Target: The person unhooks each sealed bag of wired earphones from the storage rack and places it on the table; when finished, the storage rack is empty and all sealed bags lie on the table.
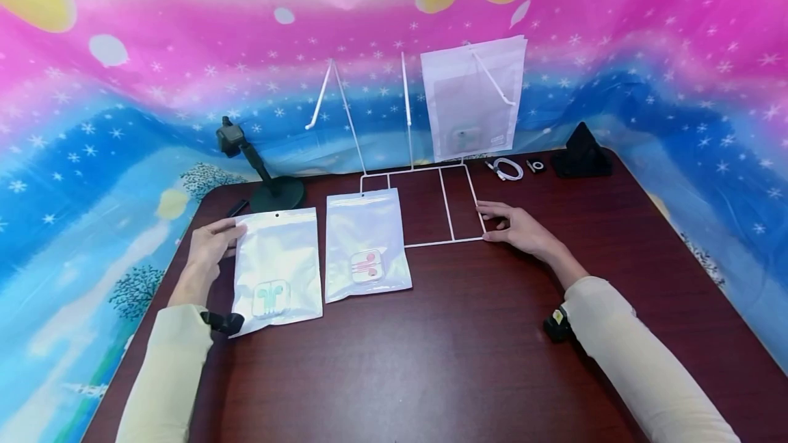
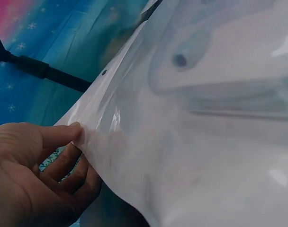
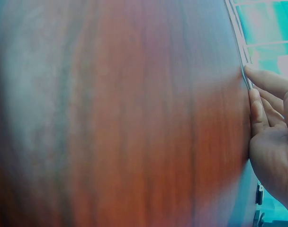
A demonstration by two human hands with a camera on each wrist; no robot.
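At the left, my left hand point(image 1: 209, 249) pinches the left edge of a white zip bag point(image 1: 280, 238) between thumb and fingers. The bag shows green earphones in a clear case; close up, its glossy sheet point(image 2: 191, 165) fills most of the left wrist view. Beside it lies a second white bag point(image 1: 363, 227) with pink earphones, overlapping the base of a white wire display rack point(image 1: 447, 207). My right hand point(image 1: 523, 231) holds the right front corner of that base, thumb at the front and fingers along the side bar. In the right wrist view, the fingertips point(image 3: 254, 94) meet the wire.
A third white bag point(image 1: 474, 101) hangs on the rack's right hook; the left hook point(image 1: 319, 98) and middle hook point(image 1: 406, 91) stick out beside it. Behind the left hand is a black stand point(image 1: 277, 193). A coiled white cable point(image 1: 507, 169) and a black holder point(image 1: 581, 156) lie back right.
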